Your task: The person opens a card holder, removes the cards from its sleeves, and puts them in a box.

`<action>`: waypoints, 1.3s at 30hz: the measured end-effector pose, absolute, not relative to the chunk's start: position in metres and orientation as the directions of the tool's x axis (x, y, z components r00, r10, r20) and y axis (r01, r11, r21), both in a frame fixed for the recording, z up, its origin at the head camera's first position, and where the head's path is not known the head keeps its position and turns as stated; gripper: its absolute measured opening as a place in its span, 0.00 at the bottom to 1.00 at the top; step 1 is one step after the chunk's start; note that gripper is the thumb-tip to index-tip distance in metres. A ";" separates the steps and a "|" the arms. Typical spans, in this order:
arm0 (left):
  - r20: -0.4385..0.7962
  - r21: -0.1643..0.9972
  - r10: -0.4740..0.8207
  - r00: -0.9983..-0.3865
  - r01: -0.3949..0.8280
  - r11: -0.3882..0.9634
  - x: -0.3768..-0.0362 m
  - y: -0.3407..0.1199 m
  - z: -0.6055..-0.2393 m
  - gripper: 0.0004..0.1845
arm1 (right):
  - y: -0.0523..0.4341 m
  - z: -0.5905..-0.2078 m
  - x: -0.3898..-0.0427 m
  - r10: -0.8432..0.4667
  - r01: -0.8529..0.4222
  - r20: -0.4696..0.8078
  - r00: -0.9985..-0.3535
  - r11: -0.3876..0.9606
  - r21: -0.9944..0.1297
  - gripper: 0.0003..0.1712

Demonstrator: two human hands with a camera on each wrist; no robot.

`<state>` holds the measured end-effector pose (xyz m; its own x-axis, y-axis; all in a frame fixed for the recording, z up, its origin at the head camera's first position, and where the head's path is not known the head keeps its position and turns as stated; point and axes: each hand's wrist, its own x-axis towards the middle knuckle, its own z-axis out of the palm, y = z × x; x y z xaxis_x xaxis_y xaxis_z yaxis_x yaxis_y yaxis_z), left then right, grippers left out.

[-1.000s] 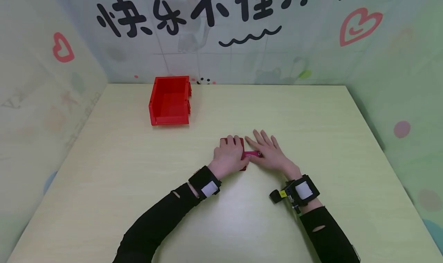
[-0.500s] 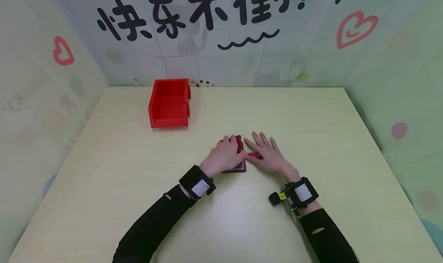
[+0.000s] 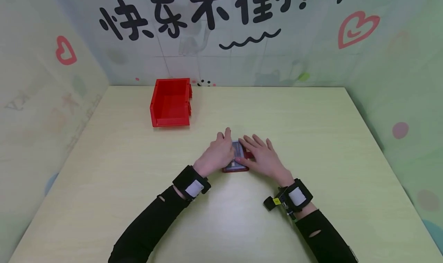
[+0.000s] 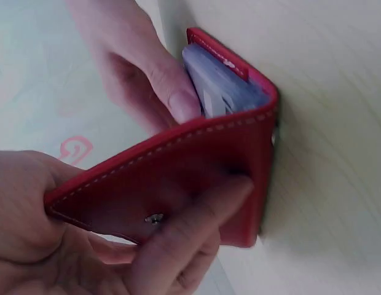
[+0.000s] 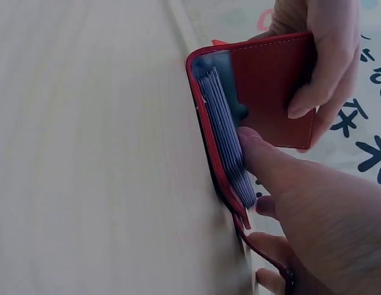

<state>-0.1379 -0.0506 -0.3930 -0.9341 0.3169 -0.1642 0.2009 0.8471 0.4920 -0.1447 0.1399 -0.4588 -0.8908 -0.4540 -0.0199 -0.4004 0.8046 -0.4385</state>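
A red leather card holder [image 3: 236, 170] lies opened on the table between both hands. My left hand [image 3: 215, 154] pinches its lifted front cover [image 4: 135, 175], thumb on the inside and fingers on the outer face near a metal snap [image 4: 155, 219]. Inside is a stack of clear plastic sleeves [image 5: 222, 123]. My right hand [image 3: 263, 157] lies along the holder's right side with fingers extended, and its thumb [image 5: 264, 153] touches the sleeves. The closing strap [image 5: 261, 251] sticks out to the right, partly under the right hand.
A red plastic bin [image 3: 171, 101] stands at the back left of the pale wooden table [image 3: 304, 113]. Printed walls enclose the table at the back and on both sides. Each wrist wears a black camera band [image 3: 298, 197].
The left hand has drawn left and raised the card holder's cover, uncovering the sleeves. The right hand has shifted slightly left, bringing its thumb over them.
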 end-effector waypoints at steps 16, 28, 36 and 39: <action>-0.117 0.669 0.231 -0.966 0.095 0.737 -0.136 -0.109 -0.421 0.32 | 0.140 -0.463 -0.143 -0.420 -0.353 -0.047 -0.906 0.814 -0.461 0.46; -0.144 0.667 0.210 -0.967 0.062 0.742 -0.140 -0.125 -0.430 0.31 | 0.139 -0.463 -0.143 -0.434 -0.356 -0.042 -0.900 0.785 -0.507 0.46; -0.143 0.672 0.187 -0.972 0.043 0.739 -0.145 -0.130 -0.437 0.30 | 0.137 -0.462 -0.144 -0.436 -0.346 -0.051 -0.899 0.775 -0.528 0.45; -0.095 0.676 0.182 -0.979 0.071 0.733 -0.145 -0.128 -0.437 0.25 | 0.136 -0.460 -0.145 -0.437 -0.339 -0.062 -0.897 0.773 -0.537 0.46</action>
<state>-0.1453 -0.1284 -0.4370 -0.9787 0.1819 -0.0949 0.0707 0.7332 0.6764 -0.1451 0.1363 -0.4595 -0.8972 -0.4373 -0.0622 -0.3394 0.7726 -0.5365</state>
